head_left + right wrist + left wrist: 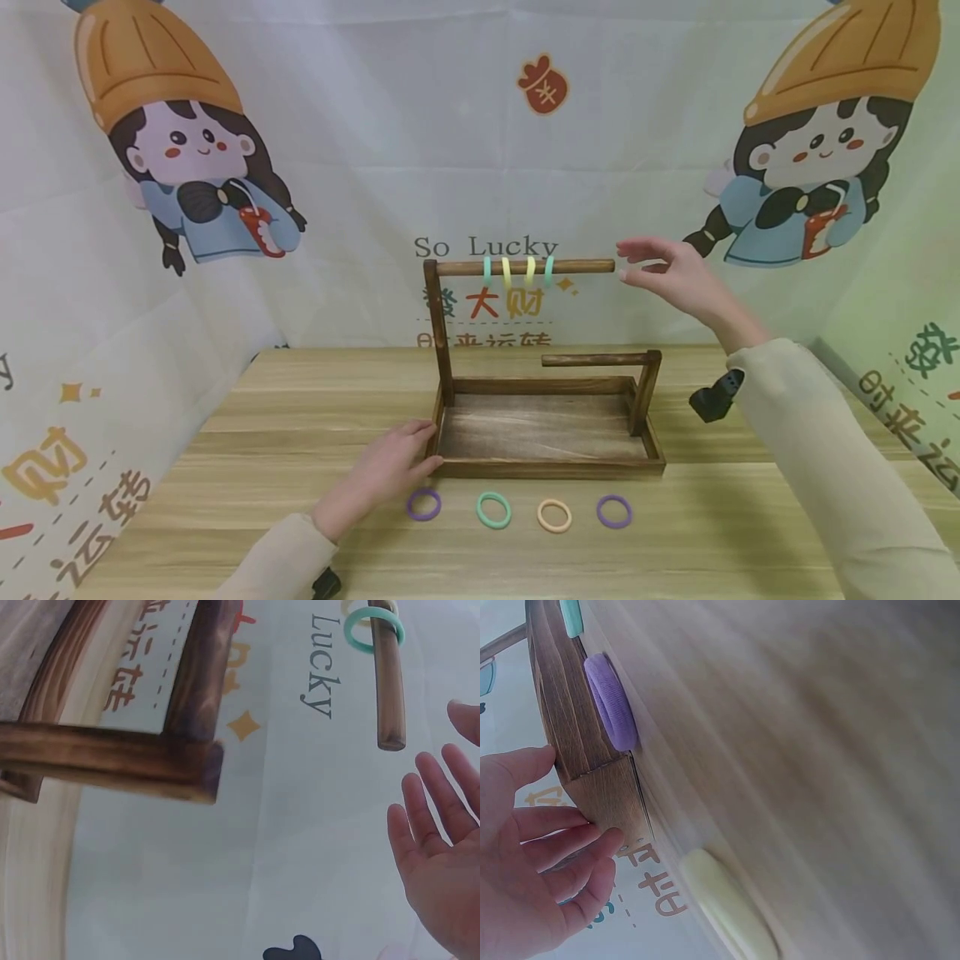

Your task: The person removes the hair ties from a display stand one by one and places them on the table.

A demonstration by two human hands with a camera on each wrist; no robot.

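A dark wooden stand (547, 471) has a tray base, a tall post with an upper rod (585, 267) and a shorter lower rod (592, 360). Green hair ties and yellow hair ties (530, 270) hang on the upper rod. My left hand (390, 458) holds the tray's front left corner, thumb at the front edge and bent fingers at the side wall. Just past the upper rod's free end, my right hand (663, 271) is raised with nothing between its fingers. A purple hair tie (611, 701) lies before the tray near my left hand.
Along the tray's front lie a green hair tie (493, 510), a peach hair tie (554, 516) and another purple hair tie (614, 512). A pale yellow hair tie (727, 907) shows in the left wrist view. Behind the wooden table (300, 417) hangs a printed cloth (375, 125).
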